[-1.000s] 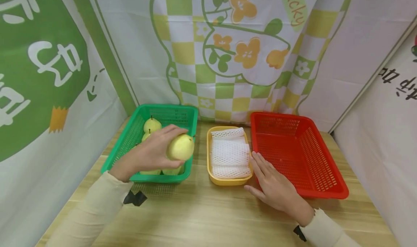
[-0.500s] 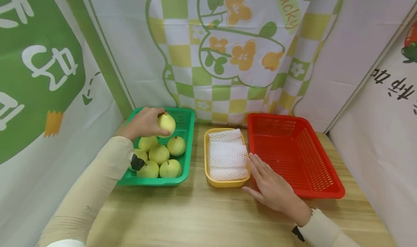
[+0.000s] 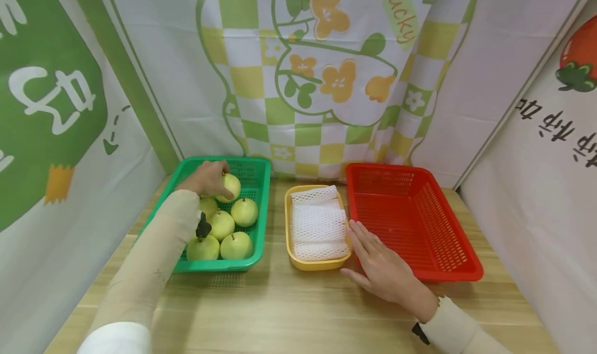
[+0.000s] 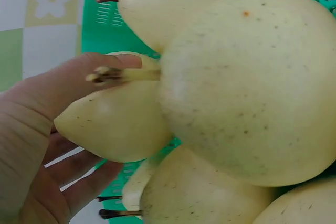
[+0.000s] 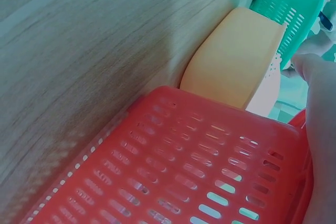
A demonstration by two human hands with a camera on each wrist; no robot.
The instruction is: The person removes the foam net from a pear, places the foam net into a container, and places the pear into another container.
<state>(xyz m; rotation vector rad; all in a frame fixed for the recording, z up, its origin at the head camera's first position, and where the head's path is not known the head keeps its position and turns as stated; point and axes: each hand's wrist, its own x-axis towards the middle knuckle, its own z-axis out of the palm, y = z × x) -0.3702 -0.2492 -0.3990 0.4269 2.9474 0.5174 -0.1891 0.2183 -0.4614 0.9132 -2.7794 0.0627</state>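
Note:
At the back of the green basket my left hand grips a pale yellow-green pear. In the left wrist view the thumb lies over that pear and the fingers curl beneath it. Several more pears sit in the basket below the hand, partly covered by the wrist. My right hand lies with its fingers straight at the left rim of the red basket, fingertips close to the yellow container. It holds nothing.
White foam net sleeves fill the yellow container, which stands between the two baskets. All three stand on a wooden table near a checkered curtain. Printed fabric walls close off both sides.
The left hand carried its pear from the basket's right front edge back and down into the rear of the green basket. The right hand stays at the red rim; the head view shifted slightly.

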